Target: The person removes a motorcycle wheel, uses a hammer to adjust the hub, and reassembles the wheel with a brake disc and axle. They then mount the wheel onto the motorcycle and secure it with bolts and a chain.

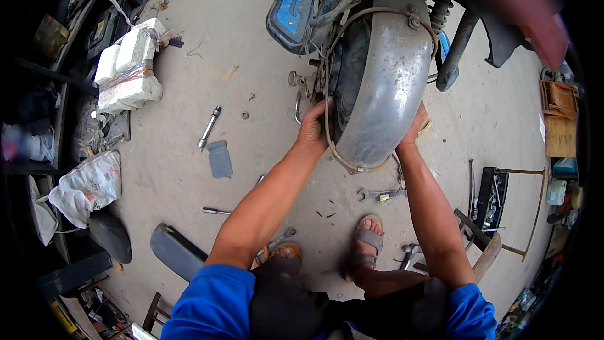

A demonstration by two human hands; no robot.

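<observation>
A motorcycle's wheel [353,66] stands in front of me under a worn silver mudguard [393,79], with a thin bent metal rod [328,104] curving round it. My left hand [313,126] grips the wheel's lower left side, its fingertips tucked out of sight inside. On the opposite side, my right hand [413,129] is closed around the wheel's edge, most of its fingers hidden behind the mudguard. A bolt-like axle end [294,79] and a curved metal hook [298,110] stick out beside my left hand.
On the concrete floor lie a socket tool [209,127], a grey flat piece [220,160], a nut [245,115] and a wrench [380,194]. Foam blocks [129,66] and a white sack [88,189] line the left. An open toolbox [492,195] stands right. A shock absorber [440,12] rises above.
</observation>
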